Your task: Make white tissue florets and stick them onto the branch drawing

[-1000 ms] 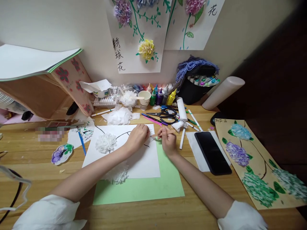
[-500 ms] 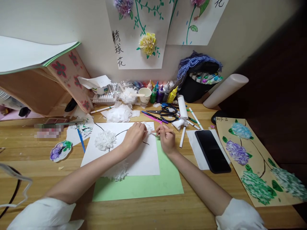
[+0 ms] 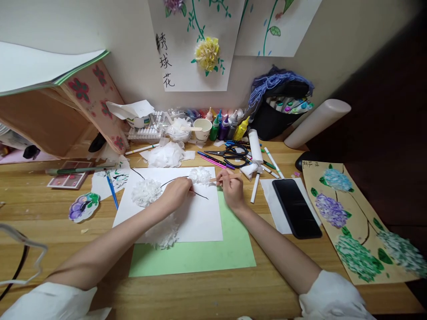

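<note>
White paper (image 3: 200, 224) lies over green paper (image 3: 233, 258) on the table (image 3: 167, 298), as I see from far off through the head camera. On the right hand (image 3: 232, 191), the grip is closed around a flat wooden stick (image 3: 236, 176). Its tip is right by a fluffy white flower (image 3: 200, 175) near the paper's top right corner. The left hand (image 3: 178, 193) is at that flower's lower left; I cannot tell if its grip pinches anything. Black scissors (image 3: 233, 153) lie behind the paper, and a phone (image 3: 296, 209) lies to the right.
</note>
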Tool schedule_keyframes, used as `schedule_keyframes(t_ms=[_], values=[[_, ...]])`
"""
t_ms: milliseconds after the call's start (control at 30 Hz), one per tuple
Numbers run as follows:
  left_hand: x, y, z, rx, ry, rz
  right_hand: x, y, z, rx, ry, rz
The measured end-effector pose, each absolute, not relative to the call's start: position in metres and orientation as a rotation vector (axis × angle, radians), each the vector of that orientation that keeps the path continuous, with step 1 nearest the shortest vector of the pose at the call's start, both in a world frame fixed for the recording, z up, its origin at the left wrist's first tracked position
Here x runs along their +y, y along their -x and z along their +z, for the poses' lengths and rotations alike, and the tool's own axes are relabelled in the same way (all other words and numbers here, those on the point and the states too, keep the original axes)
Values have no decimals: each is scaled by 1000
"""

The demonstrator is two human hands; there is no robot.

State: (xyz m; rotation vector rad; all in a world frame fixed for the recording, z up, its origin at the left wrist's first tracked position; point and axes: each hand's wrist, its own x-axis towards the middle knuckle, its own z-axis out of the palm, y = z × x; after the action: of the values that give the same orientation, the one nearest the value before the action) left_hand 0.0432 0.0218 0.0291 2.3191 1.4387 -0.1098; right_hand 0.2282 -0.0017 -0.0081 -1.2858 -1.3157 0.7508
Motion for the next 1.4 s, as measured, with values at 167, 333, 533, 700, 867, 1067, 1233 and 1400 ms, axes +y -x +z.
schedule_keyframes(t_ms=[167,333,533,700,867,1067,1233,1400], values=[[24,-45,32,1422,-2308,-139,-4,-231,-10,-1236,1277,682],[23,-45,33,1426,-2314,-125,-3,-230,-10,-1343,1278,706],[23,-44,31,1411,-2328,-113,3,-228,-8,-1422,1271,729],[22,-47,34,1419,-2326,-157,6,-228,-11,-1355,1315,735],[22,-47,35,1423,-2333,-150,1,-232,-12,-1180,1262,665],[22,-45,32,1414,-2342,-159,-3,-232,-16,-1421,1210,577],[22,-44,31,1394,-2365,-149,-1,-232,-17,-1546,1240,560],[22,-45,32,1407,-2340,-172,0,-231,-13,-1499,1287,512]])
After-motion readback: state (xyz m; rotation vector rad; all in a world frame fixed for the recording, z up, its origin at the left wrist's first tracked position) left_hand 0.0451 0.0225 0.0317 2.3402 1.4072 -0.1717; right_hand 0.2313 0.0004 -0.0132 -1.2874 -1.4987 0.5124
